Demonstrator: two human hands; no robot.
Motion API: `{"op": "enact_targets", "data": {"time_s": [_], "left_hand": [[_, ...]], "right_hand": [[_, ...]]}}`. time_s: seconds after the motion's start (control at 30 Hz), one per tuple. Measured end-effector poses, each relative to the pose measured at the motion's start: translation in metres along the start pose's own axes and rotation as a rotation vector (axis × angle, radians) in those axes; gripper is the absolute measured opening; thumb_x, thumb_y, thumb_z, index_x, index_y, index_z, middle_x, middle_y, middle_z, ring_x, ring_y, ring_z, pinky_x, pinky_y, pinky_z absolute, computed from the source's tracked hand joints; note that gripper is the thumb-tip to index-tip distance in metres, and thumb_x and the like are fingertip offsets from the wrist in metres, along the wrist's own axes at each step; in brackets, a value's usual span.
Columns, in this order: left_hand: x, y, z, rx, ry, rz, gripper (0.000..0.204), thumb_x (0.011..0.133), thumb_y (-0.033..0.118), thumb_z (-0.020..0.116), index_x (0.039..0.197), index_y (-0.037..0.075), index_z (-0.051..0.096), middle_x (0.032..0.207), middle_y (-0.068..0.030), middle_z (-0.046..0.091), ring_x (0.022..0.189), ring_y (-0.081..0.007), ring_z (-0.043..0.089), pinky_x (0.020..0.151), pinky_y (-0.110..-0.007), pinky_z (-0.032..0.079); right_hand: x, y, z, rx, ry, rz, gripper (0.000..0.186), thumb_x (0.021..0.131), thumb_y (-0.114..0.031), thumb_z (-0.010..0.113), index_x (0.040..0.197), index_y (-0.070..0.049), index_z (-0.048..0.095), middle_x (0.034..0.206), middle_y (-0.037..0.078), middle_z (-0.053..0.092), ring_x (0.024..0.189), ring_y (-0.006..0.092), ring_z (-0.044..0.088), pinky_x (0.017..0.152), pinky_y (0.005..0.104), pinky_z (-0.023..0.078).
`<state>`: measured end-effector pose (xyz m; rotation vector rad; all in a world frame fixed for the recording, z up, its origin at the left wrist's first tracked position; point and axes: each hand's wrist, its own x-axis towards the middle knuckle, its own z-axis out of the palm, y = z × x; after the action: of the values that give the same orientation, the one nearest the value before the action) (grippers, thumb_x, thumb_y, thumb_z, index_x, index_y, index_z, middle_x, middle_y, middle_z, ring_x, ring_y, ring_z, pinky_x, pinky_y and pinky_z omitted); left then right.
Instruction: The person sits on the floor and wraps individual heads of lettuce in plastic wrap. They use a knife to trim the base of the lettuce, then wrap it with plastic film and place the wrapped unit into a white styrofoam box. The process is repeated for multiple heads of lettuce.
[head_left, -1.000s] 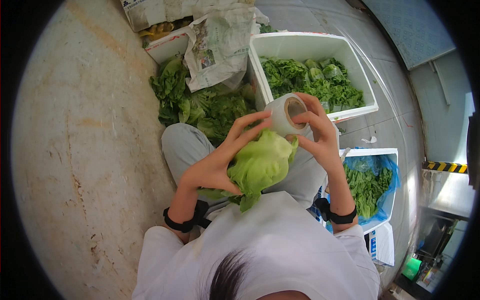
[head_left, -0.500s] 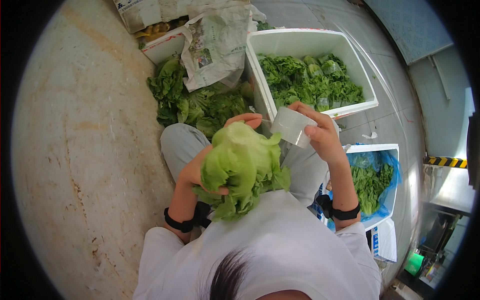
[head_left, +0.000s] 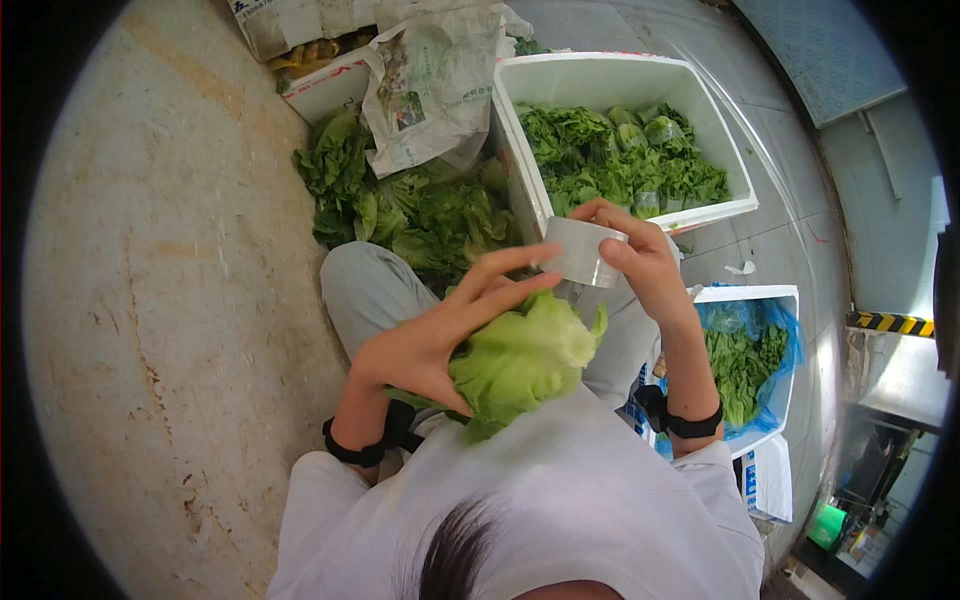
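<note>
A pale green head of lettuce (head_left: 525, 360) rests in front of my chest, its base turned toward the right. My left hand (head_left: 425, 345) wraps over the lettuce's left side, the thumb low against the leaves. Two of its fingers reach toward the tape and are smeared by motion. Just beyond the lettuce, my right hand (head_left: 645, 262) grips a wide roll of clear tape (head_left: 580, 250) between thumb and fingers. Whether a strip of tape runs from the roll to the left fingertips cannot be made out.
A white foam box (head_left: 738, 210) of bundled greens stands ahead on the right. Loose lettuce (head_left: 400, 215) lies ahead on the left under a paper sheet (head_left: 430, 90). At right sits another foam box (head_left: 790, 330), lined with blue plastic and holding greens. A pale wall-like surface (head_left: 180, 300) fills the left.
The lettuce has tipped over and shifted right and down. My left hand has come over its top, fingers now extended to the tape roll. The right hand stays nearly in place.
</note>
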<state>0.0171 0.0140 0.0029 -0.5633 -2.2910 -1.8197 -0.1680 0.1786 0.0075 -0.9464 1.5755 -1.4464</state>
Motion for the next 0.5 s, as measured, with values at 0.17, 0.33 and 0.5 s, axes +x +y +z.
{"op": "enact_targets", "data": {"time_s": [0.17, 0.33, 0.5], "left_hand": [[0.005, 0.000, 0.002, 0.074, -0.019, 0.005, 0.103, 0.060, 0.042, 0.073, 0.142, 0.005, 0.023, 0.146, -0.0144, 0.020, 0.132, -0.0334, 0.021, 0.107, -0.044, 0.021], [0.006, -0.004, 0.001, 0.085, -0.028, -0.003, 0.103, 0.060, 0.044, 0.073, 0.142, 0.005, 0.023, 0.146, -0.0148, 0.020, 0.133, -0.0334, 0.022, 0.107, -0.044, 0.020], [0.005, -0.010, 0.003, 0.046, -0.031, -0.010, 0.105, 0.060, 0.049, 0.073, 0.141, 0.005, 0.024, 0.145, -0.0151, 0.021, 0.133, -0.0328, 0.021, 0.108, -0.043, 0.019]], "right_hand": [[0.002, -0.003, 0.007, -0.070, 0.045, -0.052, 0.031, 0.080, -0.027, 0.064, 0.090, 0.002, 0.057, 0.094, 0.002, 0.052, 0.074, 0.0071, 0.042, 0.062, 0.0212, 0.030], [0.004, -0.006, 0.011, -0.067, 0.079, -0.064, 0.031, 0.080, -0.026, 0.067, 0.090, 0.002, 0.058, 0.089, 0.000, 0.050, 0.070, 0.0057, 0.040, 0.057, 0.0202, 0.029], [0.005, -0.006, 0.010, -0.158, 0.070, -0.003, 0.026, 0.081, -0.023, 0.062, 0.082, 0.002, 0.053, 0.101, 0.006, 0.051, 0.092, 0.0128, 0.047, 0.079, 0.0238, 0.037]]}}
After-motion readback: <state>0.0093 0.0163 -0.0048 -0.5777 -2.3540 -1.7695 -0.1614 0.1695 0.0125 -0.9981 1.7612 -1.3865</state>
